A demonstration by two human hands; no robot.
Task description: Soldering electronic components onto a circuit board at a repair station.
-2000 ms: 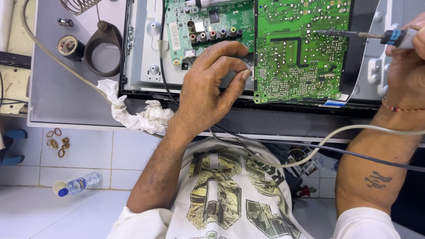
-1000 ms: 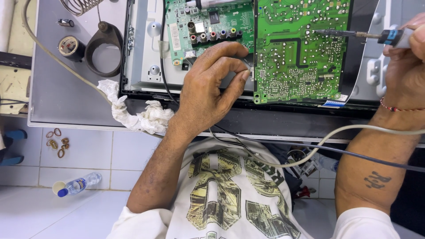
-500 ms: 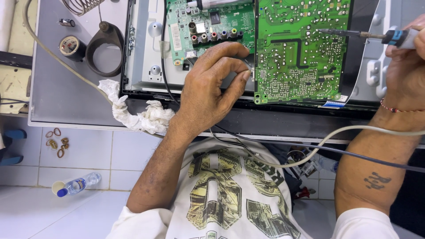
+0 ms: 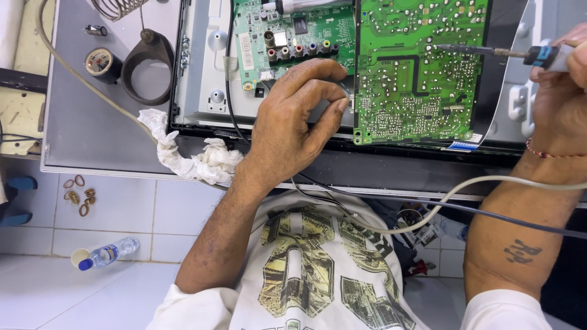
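We see the left hand (image 4: pixel 287 131) resting on the open appliance chassis, fingers curled narrow, thumb and forefinger pinched at the left edge of the large green solder-side circuit board (image 4: pixel 419 67); whether they pinch a fine wire we cannot tell. The right hand (image 4: pixel 559 101) grips the blue-collared soldering iron (image 4: pixel 489 52), its tip touching the upper middle of that board. A smaller green connector board (image 4: pixel 293 36) lies just left. A crumpled white rag (image 4: pixel 195 156) sits on the grey table (image 4: pixel 79 122). Step judged: soldering a joint. Next move calls for a steady tip and a still board.
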